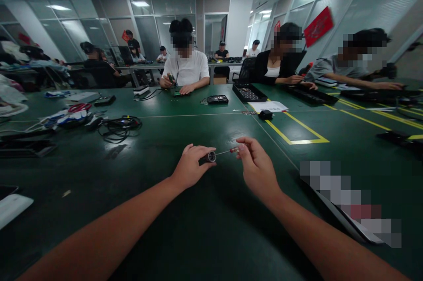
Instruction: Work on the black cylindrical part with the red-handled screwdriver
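Observation:
In front of me, above the green table [198, 237], my left hand [190, 166] grips a short black cylinder [210, 156]. Its round, silver-rimmed end faces me, much like the head of a flashlight. My right hand [259, 166] pinches the red-and-clear handle of a small screwdriver [234, 150]. The thin shaft points left and its tip reaches the rim of the cylinder; whether it sits in anything there is too small to tell. Fingers hide the rest of the cylinder's body.
Left lie a coiled black cable [120, 129] and a heap of cables and packets [72, 115]. Yellow tape [309, 142], a small black block [265, 115] and a white sheet [269, 106] are ahead right. A blurred-out booklet [343, 206] lies nearer. Co-workers sit across the table.

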Action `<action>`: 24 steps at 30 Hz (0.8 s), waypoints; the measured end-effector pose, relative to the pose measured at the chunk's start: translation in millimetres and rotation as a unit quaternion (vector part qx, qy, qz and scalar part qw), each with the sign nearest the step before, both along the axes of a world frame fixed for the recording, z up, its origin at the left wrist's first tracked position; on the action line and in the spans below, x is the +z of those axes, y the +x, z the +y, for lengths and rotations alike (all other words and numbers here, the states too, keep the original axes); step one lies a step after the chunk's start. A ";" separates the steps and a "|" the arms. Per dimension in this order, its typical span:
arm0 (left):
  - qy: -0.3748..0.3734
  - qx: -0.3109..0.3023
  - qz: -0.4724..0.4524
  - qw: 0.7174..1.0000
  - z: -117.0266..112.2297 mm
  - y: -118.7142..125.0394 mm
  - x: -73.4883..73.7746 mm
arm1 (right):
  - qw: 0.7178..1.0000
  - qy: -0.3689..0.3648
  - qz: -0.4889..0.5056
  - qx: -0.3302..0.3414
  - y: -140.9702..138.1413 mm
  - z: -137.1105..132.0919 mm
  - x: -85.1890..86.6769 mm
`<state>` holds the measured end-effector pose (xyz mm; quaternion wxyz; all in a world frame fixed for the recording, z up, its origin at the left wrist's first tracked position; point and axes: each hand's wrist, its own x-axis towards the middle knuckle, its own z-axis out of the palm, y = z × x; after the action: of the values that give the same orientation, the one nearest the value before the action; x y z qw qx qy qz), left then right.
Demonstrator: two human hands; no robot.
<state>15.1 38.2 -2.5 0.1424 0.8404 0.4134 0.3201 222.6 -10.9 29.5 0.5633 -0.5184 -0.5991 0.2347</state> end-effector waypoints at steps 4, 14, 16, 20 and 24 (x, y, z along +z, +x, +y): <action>-0.004 0.001 0.003 1.000 -0.8 0.8 1.3 | 0.999 -0.014 -0.040 -0.006 1.5 -0.8 2.9; -0.004 0.008 -0.001 1.000 0.3 0.4 -1.0 | 1.000 -0.007 0.009 0.027 -0.8 2.4 -4.1; -0.009 0.005 0.005 1.000 -0.4 1.6 -0.5 | 1.000 -0.006 0.009 0.026 -2.1 3.5 -4.9; 0.008 -0.025 0.004 1.000 -1.7 0.9 2.4 | 0.997 -0.019 0.076 0.014 0.7 10.5 -6.3; 0.012 -0.035 -0.025 0.999 0.6 -5.8 5.2 | 0.948 -0.132 0.281 0.067 10.0 24.5 -9.9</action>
<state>9.4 38.7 2.6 0.1536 0.8478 0.3764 0.3406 232.6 13.6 19.6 0.6183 -0.4595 -0.4137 0.4851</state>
